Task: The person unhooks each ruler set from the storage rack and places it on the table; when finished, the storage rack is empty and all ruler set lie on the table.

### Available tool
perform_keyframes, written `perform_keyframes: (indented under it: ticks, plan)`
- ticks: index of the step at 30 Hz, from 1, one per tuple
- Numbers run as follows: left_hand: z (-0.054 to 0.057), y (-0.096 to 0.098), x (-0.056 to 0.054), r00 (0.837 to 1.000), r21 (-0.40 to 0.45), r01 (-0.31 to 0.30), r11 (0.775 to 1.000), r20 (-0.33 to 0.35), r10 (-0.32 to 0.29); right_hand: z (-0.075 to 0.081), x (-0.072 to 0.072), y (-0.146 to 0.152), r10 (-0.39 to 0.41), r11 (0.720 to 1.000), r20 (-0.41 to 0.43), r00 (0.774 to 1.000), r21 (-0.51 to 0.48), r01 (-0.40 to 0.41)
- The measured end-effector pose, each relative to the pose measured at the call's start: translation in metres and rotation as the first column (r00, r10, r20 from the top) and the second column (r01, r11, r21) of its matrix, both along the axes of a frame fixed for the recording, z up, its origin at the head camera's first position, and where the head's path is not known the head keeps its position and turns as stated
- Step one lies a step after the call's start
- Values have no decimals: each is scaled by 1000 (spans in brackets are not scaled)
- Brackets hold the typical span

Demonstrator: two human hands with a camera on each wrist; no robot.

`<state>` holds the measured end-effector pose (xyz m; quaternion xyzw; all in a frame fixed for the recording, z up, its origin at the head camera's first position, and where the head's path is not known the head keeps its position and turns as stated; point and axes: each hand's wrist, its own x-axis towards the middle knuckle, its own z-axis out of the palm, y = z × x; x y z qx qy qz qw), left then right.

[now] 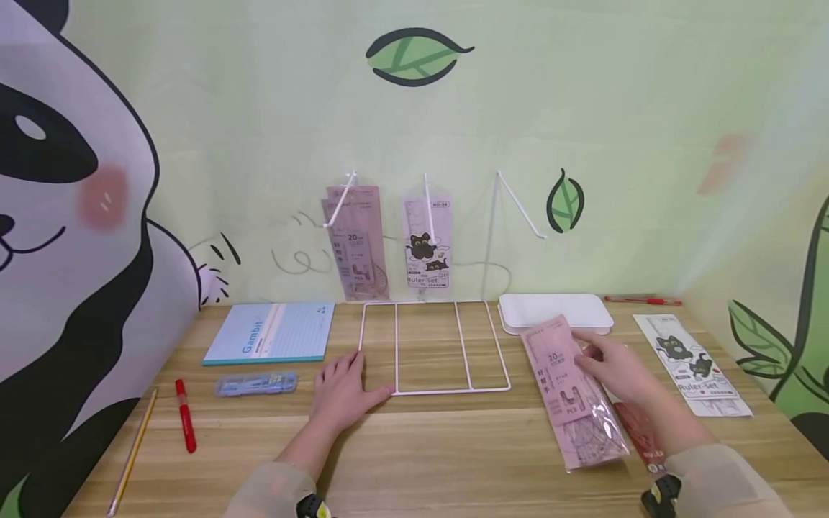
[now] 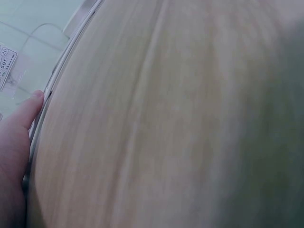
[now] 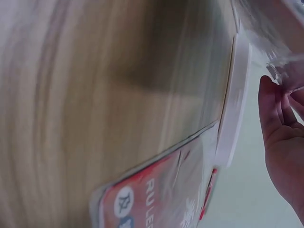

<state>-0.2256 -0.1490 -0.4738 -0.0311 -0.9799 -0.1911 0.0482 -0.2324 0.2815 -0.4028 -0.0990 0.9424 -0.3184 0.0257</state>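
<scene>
My right hand (image 1: 612, 365) pinches the right edge of a pink ruler-set packet (image 1: 558, 381) with a clear plastic lower part, held tilted. In the right wrist view, thumb and fingertips meet at its clear film. My left hand (image 1: 343, 392) rests at the front left corner of a white wire display rack (image 1: 453, 392), fingers by the side rod and thumb against the front rod. Two of the rack's prongs carry packets: pink ones (image 1: 355, 252) on the left, a black-cat ruler set (image 1: 427, 252) in the middle. Nothing hangs on the right prong (image 1: 521, 205).
Behind the held packet lies a white case (image 1: 553, 311). A red ruler packet (image 1: 640, 432), a cat ruler set (image 1: 693, 367) and a red pen (image 1: 644, 300) lie right. Leftward are a blue notebook (image 1: 272, 332), a blue pen box (image 1: 255, 383), a red marker (image 1: 185, 417) and a pencil (image 1: 132, 453).
</scene>
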Motion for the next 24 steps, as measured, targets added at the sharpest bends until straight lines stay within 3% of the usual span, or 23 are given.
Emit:
perform_keyframes:
  ticks: [15,24]
  plan:
    - [-1,0,1,1000,3,-4,1000,-2,4,-11,5,6,-19,1000,197,980,7,18]
    - [-3,-1,-1,1000,-3,0,1000,-7,0,-23,4,16,-32,995,162,986,101,16]
